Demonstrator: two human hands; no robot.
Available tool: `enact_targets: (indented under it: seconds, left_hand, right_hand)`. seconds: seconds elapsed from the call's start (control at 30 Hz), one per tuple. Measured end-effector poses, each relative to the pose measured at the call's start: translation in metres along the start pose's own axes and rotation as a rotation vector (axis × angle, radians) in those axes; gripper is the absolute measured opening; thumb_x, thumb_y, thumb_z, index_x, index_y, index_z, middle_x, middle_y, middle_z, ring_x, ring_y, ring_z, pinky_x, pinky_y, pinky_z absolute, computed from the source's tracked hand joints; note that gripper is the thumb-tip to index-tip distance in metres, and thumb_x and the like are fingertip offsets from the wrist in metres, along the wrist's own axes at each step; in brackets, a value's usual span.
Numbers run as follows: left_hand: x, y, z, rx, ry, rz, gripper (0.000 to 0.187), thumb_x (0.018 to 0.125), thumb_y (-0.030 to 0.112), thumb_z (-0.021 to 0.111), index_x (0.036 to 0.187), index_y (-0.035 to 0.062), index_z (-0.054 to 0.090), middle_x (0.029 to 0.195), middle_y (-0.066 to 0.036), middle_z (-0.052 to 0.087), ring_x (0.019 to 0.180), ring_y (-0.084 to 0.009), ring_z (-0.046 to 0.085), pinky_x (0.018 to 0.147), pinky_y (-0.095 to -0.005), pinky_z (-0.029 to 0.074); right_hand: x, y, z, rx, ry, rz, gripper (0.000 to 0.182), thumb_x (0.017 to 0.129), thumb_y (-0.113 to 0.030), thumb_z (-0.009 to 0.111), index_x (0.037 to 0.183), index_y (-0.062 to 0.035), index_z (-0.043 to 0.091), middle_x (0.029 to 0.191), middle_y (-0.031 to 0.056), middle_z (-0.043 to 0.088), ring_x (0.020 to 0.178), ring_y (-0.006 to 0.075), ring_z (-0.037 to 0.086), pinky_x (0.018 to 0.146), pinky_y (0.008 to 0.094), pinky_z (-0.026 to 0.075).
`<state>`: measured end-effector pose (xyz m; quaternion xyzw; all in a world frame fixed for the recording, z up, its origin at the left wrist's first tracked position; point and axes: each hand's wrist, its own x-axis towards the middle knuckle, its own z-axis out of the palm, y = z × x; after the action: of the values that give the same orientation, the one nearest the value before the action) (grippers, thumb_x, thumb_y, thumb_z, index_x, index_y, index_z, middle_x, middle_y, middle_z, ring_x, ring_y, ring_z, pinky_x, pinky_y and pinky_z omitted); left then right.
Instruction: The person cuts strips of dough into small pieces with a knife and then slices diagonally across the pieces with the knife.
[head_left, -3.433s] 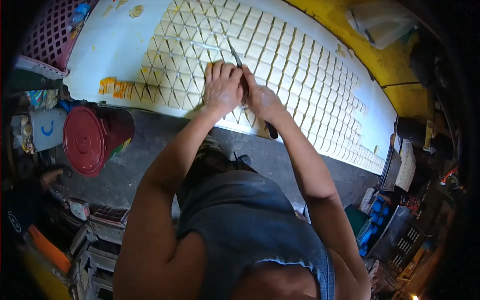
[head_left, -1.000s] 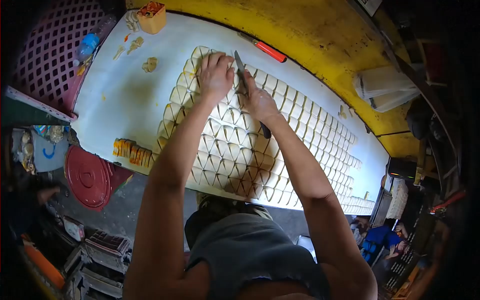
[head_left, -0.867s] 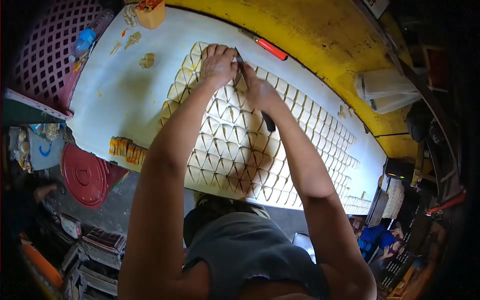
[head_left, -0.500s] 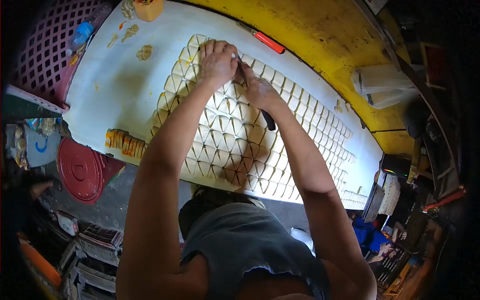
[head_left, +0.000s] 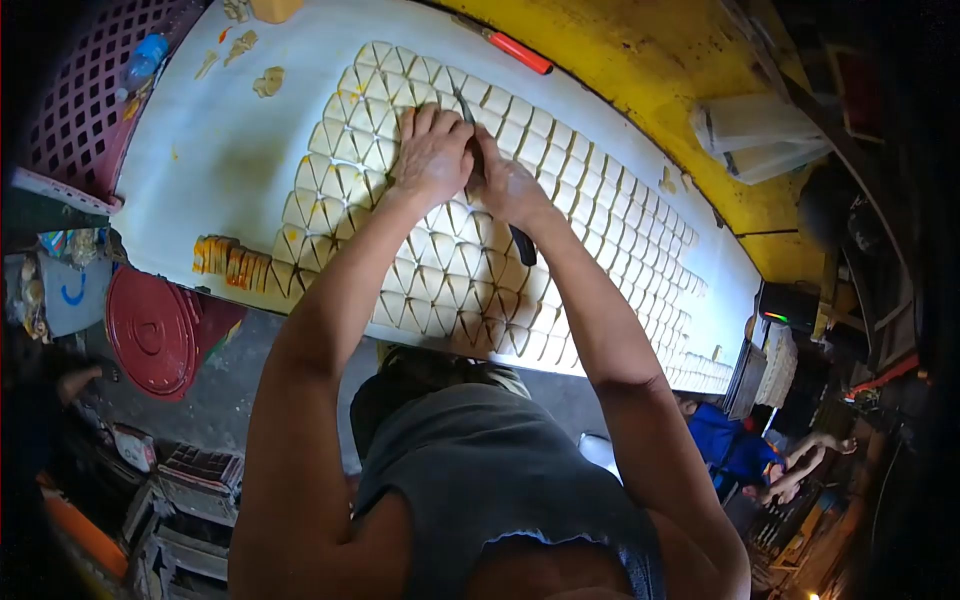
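Rows of pale dough pieces (head_left: 430, 265) cover the middle of the white table, cut into triangles on the left and squares on the right. My left hand (head_left: 433, 160) lies flat on the dough with its fingers spread. Beside it, my right hand (head_left: 510, 190) is wrapped round a dark knife (head_left: 524, 245). The blade points away from me, its tip on the dough beyond my hands, and the handle's end sticks out below my right palm. Orange-filled cut strips (head_left: 230, 262) stand at the table's near left edge.
A red-handled tool (head_left: 520, 52) lies along the far edge by the yellow wall (head_left: 620, 75). Dough scraps (head_left: 268, 82) and an orange container (head_left: 276, 8) are at the far left. A pink crate (head_left: 85, 110), a red lidded bin (head_left: 152, 335) and a person in blue (head_left: 735, 445) stand around.
Both hands and the knife have moved nearer to me over the dough, uncovering the far rows. The camera view has shifted, and the person at the right has moved an arm.
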<state>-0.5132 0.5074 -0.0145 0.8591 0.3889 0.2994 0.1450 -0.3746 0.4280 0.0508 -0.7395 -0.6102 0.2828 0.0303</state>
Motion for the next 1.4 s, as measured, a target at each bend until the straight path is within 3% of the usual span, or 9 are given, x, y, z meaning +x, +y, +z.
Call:
enact_targets:
  seconds: [0.23,0.33,0.67,0.77,0.9,0.93,1.03,1.27,1.4]
  left_hand:
    - [-0.008,0.010,-0.002,0.032,-0.148,-0.076,0.036,0.085,0.023,0.074,0.119,0.0147,0.069,0.131,-0.008,0.060,0.138,-0.0329,0.046,0.123,-0.0574,0.026]
    - [-0.022,0.018,-0.001,-0.033,0.026,-0.016,0.036,0.084,0.022,0.076,0.118,0.0141,0.069,0.131,-0.008,0.060,0.137,-0.0349,0.045,0.122,-0.0567,0.028]
    - [-0.053,0.044,-0.002,-0.016,-0.086,-0.015,0.034,0.082,0.021,0.076,0.115,0.0142,0.068,0.129,-0.008,0.059,0.137,-0.0337,0.045,0.122,-0.0566,0.027]
    - [-0.067,0.055,-0.002,-0.059,-0.024,0.019,0.034,0.084,0.020,0.075,0.116,0.0134,0.069,0.129,-0.008,0.059,0.138,-0.0358,0.044,0.122,-0.0587,0.027]
    - [-0.104,0.091,-0.005,-0.017,-0.068,0.032,0.033,0.084,0.020,0.074,0.115,0.0132,0.069,0.128,-0.009,0.059,0.138,-0.0370,0.044,0.120,-0.0623,0.027]
    - [-0.105,0.092,-0.003,-0.018,-0.091,0.011,0.032,0.083,0.020,0.074,0.114,0.0134,0.069,0.127,-0.009,0.059,0.138,-0.0367,0.044,0.120,-0.0622,0.027]
    - [-0.104,0.093,-0.001,-0.009,-0.110,-0.031,0.032,0.083,0.020,0.074,0.113,0.0134,0.068,0.126,-0.009,0.058,0.137,-0.0361,0.045,0.121,-0.0617,0.027]
    - [-0.143,0.126,-0.004,-0.032,-0.062,0.010,0.035,0.083,0.021,0.077,0.116,0.0137,0.068,0.130,-0.008,0.058,0.139,-0.0381,0.044,0.120,-0.0607,0.027]
    - [-0.155,0.137,0.001,-0.023,-0.102,-0.008,0.037,0.081,0.022,0.078,0.116,0.0142,0.068,0.129,-0.008,0.058,0.138,-0.0366,0.045,0.121,-0.0596,0.028]
  right_hand:
    - [-0.080,0.002,-0.006,-0.086,-0.148,0.057,0.083,0.095,-0.007,0.050,0.169,-0.0133,0.014,0.110,0.0356,0.072,0.107,0.0490,0.071,0.097,0.0549,0.054]
    - [-0.073,0.004,0.000,-0.071,-0.155,0.103,0.083,0.097,-0.010,0.052,0.170,-0.0148,0.012,0.113,0.0338,0.072,0.107,0.0487,0.071,0.098,0.0543,0.054]
    - [-0.143,0.037,0.029,-0.045,-0.097,-0.011,0.088,0.094,-0.004,0.052,0.171,-0.0125,0.009,0.100,0.0338,0.073,0.099,0.0481,0.072,0.091,0.0564,0.055]
    - [-0.138,0.015,0.022,-0.078,-0.144,0.121,0.087,0.095,-0.005,0.050,0.171,-0.0136,0.009,0.102,0.0345,0.072,0.101,0.0484,0.071,0.092,0.0566,0.055]
    - [-0.132,0.018,0.025,-0.006,-0.095,0.093,0.082,0.099,-0.011,0.053,0.171,-0.0142,0.013,0.108,0.0337,0.072,0.103,0.0480,0.071,0.093,0.0566,0.054]
    - [-0.137,0.025,0.030,0.008,-0.042,0.041,0.089,0.094,-0.005,0.059,0.169,-0.0163,0.013,0.099,0.0355,0.071,0.096,0.0513,0.070,0.087,0.0596,0.054]
    - [-0.189,0.031,0.022,-0.081,-0.173,0.102,0.080,0.099,-0.009,0.049,0.171,-0.0167,0.014,0.104,0.0315,0.073,0.100,0.0471,0.072,0.090,0.0554,0.056]
    - [-0.194,0.044,0.047,-0.039,-0.075,0.019,0.082,0.097,-0.008,0.050,0.170,-0.0100,0.013,0.104,0.0301,0.074,0.098,0.0483,0.072,0.091,0.0557,0.055]
    - [-0.213,0.065,0.051,-0.028,-0.050,-0.054,0.085,0.095,-0.006,0.053,0.171,-0.0143,0.014,0.101,0.0297,0.074,0.097,0.0479,0.072,0.089,0.0551,0.056]
